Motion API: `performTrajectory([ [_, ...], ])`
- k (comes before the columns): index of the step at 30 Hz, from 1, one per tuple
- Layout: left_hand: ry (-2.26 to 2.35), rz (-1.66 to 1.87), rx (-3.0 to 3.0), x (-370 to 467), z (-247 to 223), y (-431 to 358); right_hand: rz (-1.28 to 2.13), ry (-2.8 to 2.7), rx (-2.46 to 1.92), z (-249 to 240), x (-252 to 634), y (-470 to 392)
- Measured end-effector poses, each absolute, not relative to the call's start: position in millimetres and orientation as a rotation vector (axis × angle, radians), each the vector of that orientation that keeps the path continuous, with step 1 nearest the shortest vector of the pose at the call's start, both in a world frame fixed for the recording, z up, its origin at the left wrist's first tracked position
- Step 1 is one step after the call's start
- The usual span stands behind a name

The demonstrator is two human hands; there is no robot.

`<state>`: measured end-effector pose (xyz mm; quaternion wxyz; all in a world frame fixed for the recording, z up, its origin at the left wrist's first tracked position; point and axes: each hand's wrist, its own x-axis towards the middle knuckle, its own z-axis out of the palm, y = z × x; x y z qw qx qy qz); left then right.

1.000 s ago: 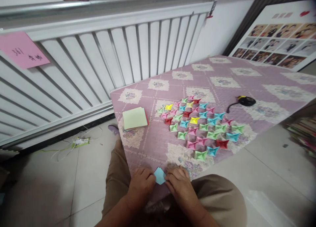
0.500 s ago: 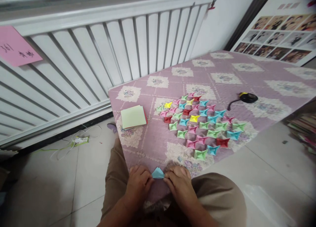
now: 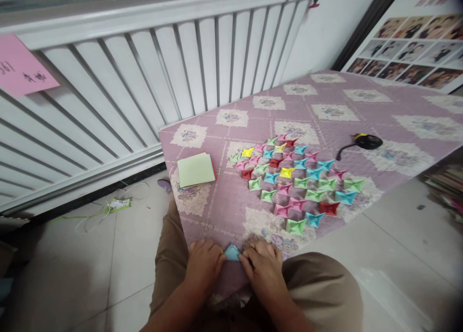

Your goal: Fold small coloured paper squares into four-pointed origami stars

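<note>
A small folded piece of blue paper (image 3: pixel 232 253) lies at the near corner of the table, its pointed tip facing away from me. My left hand (image 3: pixel 206 260) pinches its left corner, fingers curled. On the other side, my right hand (image 3: pixel 263 262) has thumb and fingers closed on the right corner. Beyond my hands, several folded paper boats (image 3: pixel 287 172) in green, pink, blue, red and yellow sit in slanting rows. To the left rests a stack of square paper sheets (image 3: pixel 196 170), pale green on top with red showing at its edge.
The table (image 3: pixel 220 211) has a purple patterned cloth. A black object with a thin curved stem (image 3: pixel 368 141) lies at the right. A white radiator (image 3: pixel 188 62) runs behind the table; a photo board (image 3: pixel 408 47) leans far right. A power strip (image 3: pixel 119 205) is on the floor.
Both hands keep hold of the blue paper, and my fingers have shifted slightly along its corners. The camera view has moved a little; the boats and stack stay in place.
</note>
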<state>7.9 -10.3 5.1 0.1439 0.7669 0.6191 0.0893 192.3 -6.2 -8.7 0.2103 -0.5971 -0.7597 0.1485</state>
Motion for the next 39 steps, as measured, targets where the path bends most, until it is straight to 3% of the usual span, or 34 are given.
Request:
performTrajectory([
  [20,1.789,0.034,2.137,9.7,18.3,1.2,0.39,-2.066,-1.701,-8.5,184.9,-4.0],
  [39,1.806,0.132,2.208,12.2,13.5,-2.7,0.419,-2.013,-1.722,-11.5,182.1,-8.4],
])
